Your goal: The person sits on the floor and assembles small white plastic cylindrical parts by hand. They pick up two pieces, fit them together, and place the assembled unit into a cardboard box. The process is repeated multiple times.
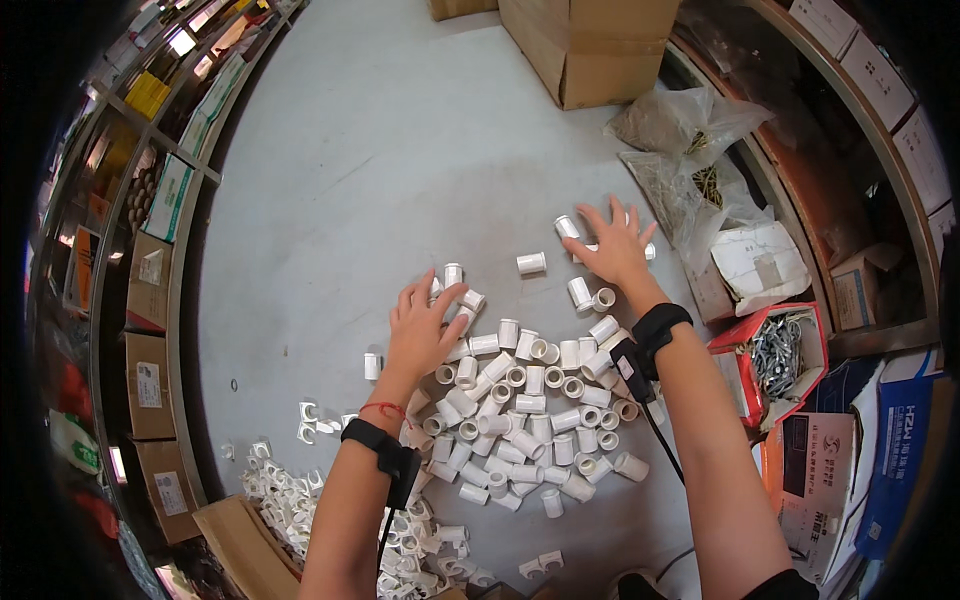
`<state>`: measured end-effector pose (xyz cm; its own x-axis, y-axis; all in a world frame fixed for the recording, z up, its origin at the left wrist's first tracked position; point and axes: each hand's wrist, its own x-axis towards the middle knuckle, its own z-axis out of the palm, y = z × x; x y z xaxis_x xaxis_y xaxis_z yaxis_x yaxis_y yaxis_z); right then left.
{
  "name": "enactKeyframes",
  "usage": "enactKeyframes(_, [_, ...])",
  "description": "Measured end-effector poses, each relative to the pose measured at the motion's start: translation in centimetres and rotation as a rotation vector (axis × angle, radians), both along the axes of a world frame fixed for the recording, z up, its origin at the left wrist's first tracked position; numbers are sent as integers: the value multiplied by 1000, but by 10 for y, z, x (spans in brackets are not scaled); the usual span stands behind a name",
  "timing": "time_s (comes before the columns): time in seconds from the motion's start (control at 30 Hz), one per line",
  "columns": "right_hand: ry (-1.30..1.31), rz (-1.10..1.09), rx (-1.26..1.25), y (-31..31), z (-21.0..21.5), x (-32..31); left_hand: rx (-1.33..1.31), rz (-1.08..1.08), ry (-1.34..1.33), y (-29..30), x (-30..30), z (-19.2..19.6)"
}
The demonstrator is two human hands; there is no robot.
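A heap of white plastic pipe couplings [530,410] lies spread on the grey floor [350,180]. My left hand [422,325] rests flat on the heap's left edge, fingers apart, over a few couplings near its fingertips. Palm down with spread fingers, my right hand [612,245] covers a few stray couplings at the heap's far right; one coupling [566,227] pokes out by the thumb side. A single coupling [531,263] lies between the two hands. Both wrists wear black bands with cables.
White pipe clips [290,490] spill from a flattened carton [240,545] at lower left. Cardboard boxes [590,45] stand at the top. Plastic bags of screws [680,150], a red box of metal hardware [775,355] and shelves line the right; stocked shelves curve along the left.
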<state>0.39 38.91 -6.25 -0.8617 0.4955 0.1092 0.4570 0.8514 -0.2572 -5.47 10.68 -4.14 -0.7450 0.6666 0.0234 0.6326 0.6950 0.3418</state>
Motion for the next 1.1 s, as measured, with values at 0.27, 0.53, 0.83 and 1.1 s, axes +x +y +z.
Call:
enactKeyframes(0.27, [83, 484, -120, -6, -11, 0, 102, -60, -37, -5, 2, -8])
enactKeyframes(0.53, [77, 947, -352, -80, 1, 35, 148, -166, -171, -29, 62, 9])
enactKeyframes(0.83, [-106, 1033, -325, -70, 53, 85, 29, -147, -189, -80, 106, 38])
enactKeyframes(1.1, [129, 26, 34, 27, -14, 52, 136, 490, -96, -85, 47, -22])
